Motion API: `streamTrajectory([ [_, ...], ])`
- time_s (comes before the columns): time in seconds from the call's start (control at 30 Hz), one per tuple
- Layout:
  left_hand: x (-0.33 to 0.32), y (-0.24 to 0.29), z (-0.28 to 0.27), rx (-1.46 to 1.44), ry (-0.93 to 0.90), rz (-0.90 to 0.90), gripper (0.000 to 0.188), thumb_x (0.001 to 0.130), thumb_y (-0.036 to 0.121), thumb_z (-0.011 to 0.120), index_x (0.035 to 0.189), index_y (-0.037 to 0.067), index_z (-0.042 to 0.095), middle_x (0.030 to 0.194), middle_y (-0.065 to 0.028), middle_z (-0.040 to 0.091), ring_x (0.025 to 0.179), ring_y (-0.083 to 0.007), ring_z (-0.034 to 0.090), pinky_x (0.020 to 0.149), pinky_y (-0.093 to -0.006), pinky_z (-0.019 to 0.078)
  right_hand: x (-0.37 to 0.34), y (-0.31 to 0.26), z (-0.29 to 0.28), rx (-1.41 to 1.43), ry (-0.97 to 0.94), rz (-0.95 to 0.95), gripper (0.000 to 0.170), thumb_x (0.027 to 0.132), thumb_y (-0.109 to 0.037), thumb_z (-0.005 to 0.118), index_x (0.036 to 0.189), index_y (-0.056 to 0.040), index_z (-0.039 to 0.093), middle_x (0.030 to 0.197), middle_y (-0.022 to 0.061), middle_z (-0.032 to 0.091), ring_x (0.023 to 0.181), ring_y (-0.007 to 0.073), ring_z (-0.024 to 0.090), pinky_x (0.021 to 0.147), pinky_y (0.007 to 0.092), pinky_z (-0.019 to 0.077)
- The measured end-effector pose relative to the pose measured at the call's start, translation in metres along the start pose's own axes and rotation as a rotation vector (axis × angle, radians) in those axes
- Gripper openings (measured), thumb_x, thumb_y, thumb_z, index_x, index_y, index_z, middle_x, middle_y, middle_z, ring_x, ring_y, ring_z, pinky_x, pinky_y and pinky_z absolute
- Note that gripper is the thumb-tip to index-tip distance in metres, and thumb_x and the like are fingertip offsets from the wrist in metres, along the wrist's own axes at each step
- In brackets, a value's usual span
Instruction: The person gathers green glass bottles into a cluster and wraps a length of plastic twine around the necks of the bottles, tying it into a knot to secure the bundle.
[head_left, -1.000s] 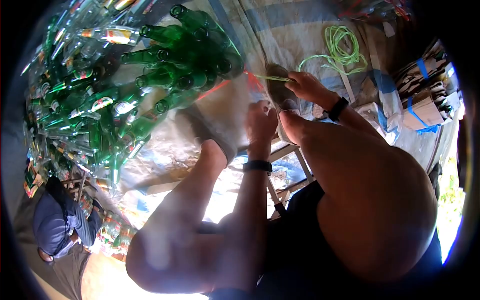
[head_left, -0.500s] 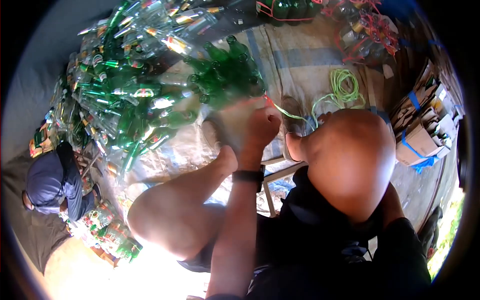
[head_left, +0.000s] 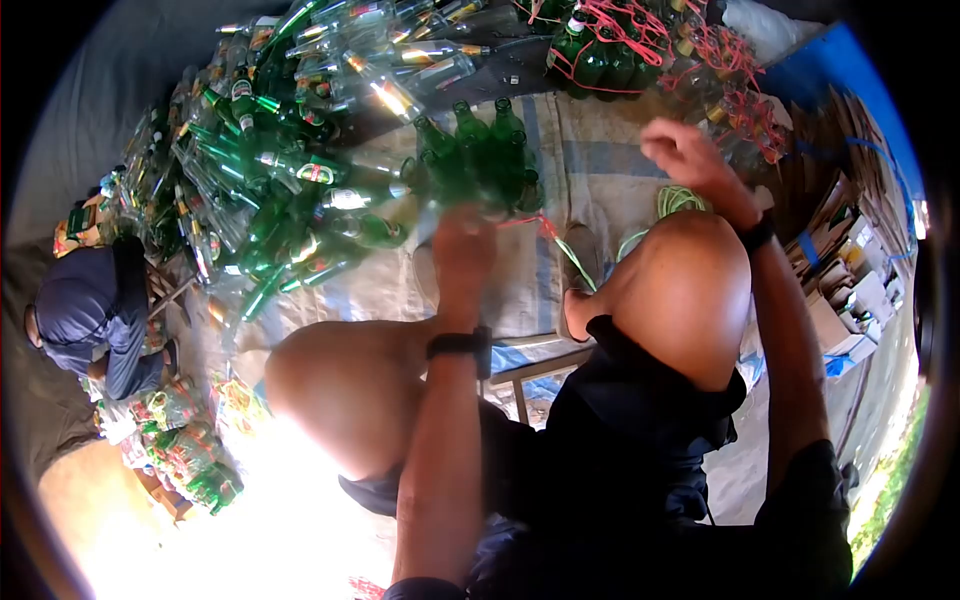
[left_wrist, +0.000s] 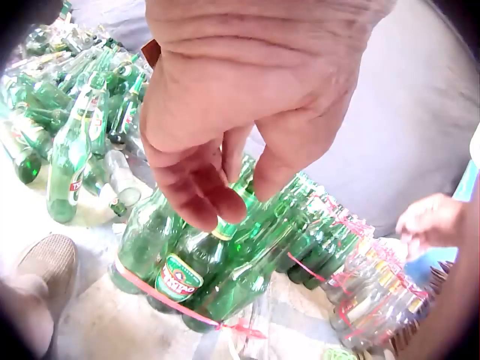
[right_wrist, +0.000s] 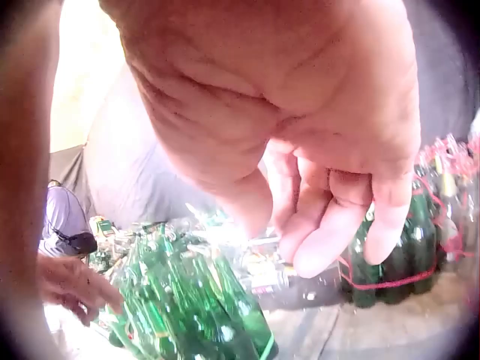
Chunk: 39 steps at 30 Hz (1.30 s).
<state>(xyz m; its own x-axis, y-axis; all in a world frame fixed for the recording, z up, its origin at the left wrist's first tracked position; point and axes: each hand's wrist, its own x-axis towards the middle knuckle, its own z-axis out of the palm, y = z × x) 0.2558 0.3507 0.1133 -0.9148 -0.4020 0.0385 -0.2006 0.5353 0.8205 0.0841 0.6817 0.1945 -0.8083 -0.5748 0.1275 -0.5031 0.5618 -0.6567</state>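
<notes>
A cluster of green glass bottles (head_left: 475,170) stands upright on the sheet in front of the person, a red string (left_wrist: 169,302) round its lower part. The left hand (head_left: 465,250), blurred in the head view, hovers at the near side of these bottles. Its fingers are loosely bent, and its fingertips overlap a bottle neck in the left wrist view. Raised above the right knee, the right hand (head_left: 685,155) has loosely bent fingers and holds nothing. A pale green cord (head_left: 576,265) runs from the red string's end beside the right shoe.
Loose bottles (head_left: 290,160) are heaped at the left. Red-tied bottles (head_left: 605,60) stand at the back right, near bundled cardboard (head_left: 835,240). A coil of green cord (head_left: 682,200) lies behind the right knee. Another person (head_left: 85,310) sits bent over at far left.
The right hand let go of the green cord, dropped behind the right knee, then rose above it. The left hand has shifted left towards the bottles. The head view has moved.
</notes>
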Motion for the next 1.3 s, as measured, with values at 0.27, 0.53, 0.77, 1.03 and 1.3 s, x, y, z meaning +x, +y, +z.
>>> streamTrajectory([
  [0.27,0.011,-0.005,0.037,-0.016,0.123,0.06,0.053,0.083,0.019,0.07,0.132,0.001,0.06,0.125,-0.0224,0.066,0.119,-0.04,0.062,0.101,-0.0444,0.0493,0.139,-0.099,0.005,-0.169,-0.251,-0.165,0.021,0.091,-0.015,0.071,0.103,0.0017,0.066,0.087,0.0116,0.071,0.081,0.0211,0.068,0.073,0.0371,0.0536],
  [0.53,0.032,-0.01,0.056,-0.076,0.151,0.022,0.05,0.087,0.023,0.069,0.13,0.001,0.06,0.124,-0.0249,0.064,0.117,-0.0422,0.061,0.101,-0.0474,0.0483,0.21,-0.105,0.113,-0.371,-0.364,-0.133,0.042,0.082,-0.024,0.076,0.118,-0.0063,0.064,0.106,0.0156,0.071,0.103,0.0344,0.068,0.086,0.0453,0.054],
  [0.77,0.038,-0.011,0.07,-0.198,0.19,-0.032,0.039,0.088,0.021,0.071,0.121,0.003,0.063,0.114,-0.022,0.068,0.107,-0.0409,0.065,0.093,-0.0465,0.0518,0.21,-0.079,0.172,-0.639,-0.459,-0.283,0.043,0.087,-0.02,0.073,0.127,-0.0106,0.059,0.121,0.0162,0.06,0.114,0.0402,0.063,0.095,0.0506,0.053],
  [1.03,0.036,-0.005,0.074,-0.21,0.164,-0.083,0.029,0.093,0.019,0.071,0.114,0.002,0.061,0.103,-0.0207,0.066,0.092,-0.04,0.066,0.08,-0.0459,0.0523,0.216,-0.06,0.18,-0.53,-0.439,-0.318,0.038,0.09,-0.021,0.071,0.122,-0.0036,0.061,0.109,0.0183,0.072,0.106,0.038,0.067,0.089,0.0493,0.0545],
  [1.3,0.03,-0.036,0.081,0.165,0.27,0.141,0.029,0.094,0.021,0.07,0.113,0.001,0.061,0.102,-0.0204,0.066,0.09,-0.0407,0.066,0.078,-0.046,0.0527,0.212,-0.038,0.192,-0.469,-0.286,-0.46,0.036,0.088,-0.02,0.073,0.118,-0.0032,0.061,0.099,0.0201,0.071,0.095,0.0398,0.069,0.081,0.0488,0.0557],
])
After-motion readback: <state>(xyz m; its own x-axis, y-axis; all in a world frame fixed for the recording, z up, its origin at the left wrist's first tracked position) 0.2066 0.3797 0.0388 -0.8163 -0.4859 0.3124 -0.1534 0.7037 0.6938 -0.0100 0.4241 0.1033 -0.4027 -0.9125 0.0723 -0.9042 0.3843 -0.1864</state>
